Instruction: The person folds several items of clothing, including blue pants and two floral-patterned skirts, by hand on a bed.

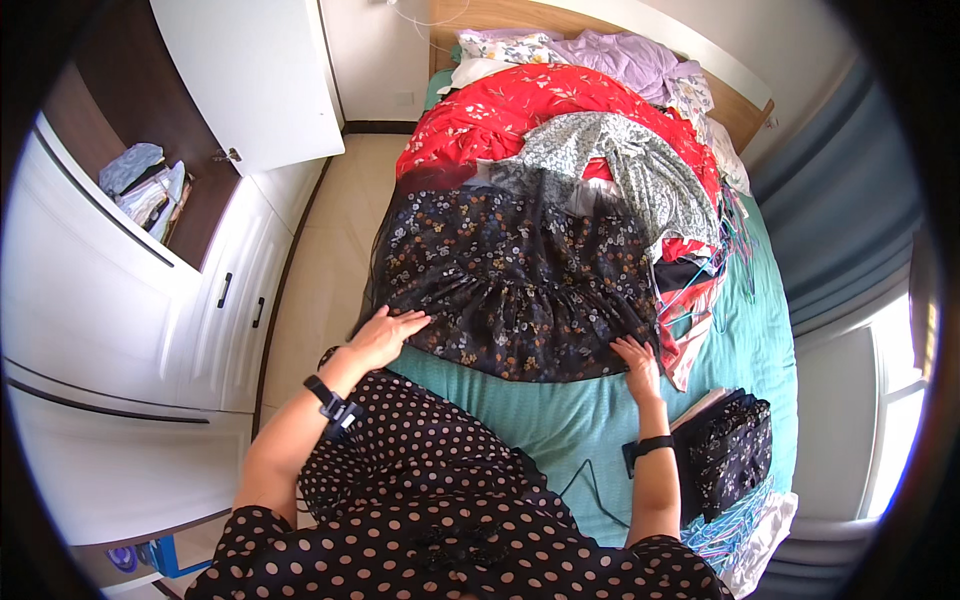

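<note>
A sheer black garment [515, 270] with small flowers and a gathered bottom tier lies spread on the bed in front of me. Whether it is a skirt or a dress I cannot tell. My left hand [385, 336] rests flat on its lower left corner, fingers stretched to the right. At the lower right corner, my right hand [638, 365] lies on the hem with its fingers extended. Neither hand grips the cloth. Beyond it, a grey-white patterned garment [640, 165] and a large red floral cloth [500, 105] overlap its upper edge.
Folded dark clothes [735, 450] and a heap of blue hangers [735, 525] sit by my right forearm on the green bedsheet [500, 440]. More hangers [738, 240] lie along the bed's right side. Pillows [505, 45] line the headboard. At left, a white wardrobe [120, 270] has one door open.
</note>
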Demonstrator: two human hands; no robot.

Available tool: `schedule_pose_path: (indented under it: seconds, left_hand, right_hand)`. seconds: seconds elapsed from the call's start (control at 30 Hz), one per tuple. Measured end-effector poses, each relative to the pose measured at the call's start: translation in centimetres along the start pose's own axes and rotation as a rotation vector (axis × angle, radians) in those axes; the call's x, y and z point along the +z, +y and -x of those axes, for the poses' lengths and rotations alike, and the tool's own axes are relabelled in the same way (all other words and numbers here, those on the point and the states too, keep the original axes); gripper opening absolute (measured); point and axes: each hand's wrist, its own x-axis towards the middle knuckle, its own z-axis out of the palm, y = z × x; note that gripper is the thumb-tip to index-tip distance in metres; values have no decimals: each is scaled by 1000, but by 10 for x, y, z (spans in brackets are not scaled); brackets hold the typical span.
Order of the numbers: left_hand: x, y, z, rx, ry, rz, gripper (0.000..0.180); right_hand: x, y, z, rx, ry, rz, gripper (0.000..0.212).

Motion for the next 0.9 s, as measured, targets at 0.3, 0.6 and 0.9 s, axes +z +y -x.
schedule_pose_path:
  seconds: [0.3, 0.6, 0.9]
  left_hand:
    - [-75, 32, 39, -48, -255, 182, 41]
    - [-82, -37, -1, 13, -300, 316, 27]
    - [-30, -52, -116, -201, 749, 112, 35]
  right_hand:
    - [-97, -2, 27, 60, -239, -113, 31]
    - [-99, 13, -84, -50, -213, -105, 35]
    - [-15, -32, -182, 122, 109, 108, 58]
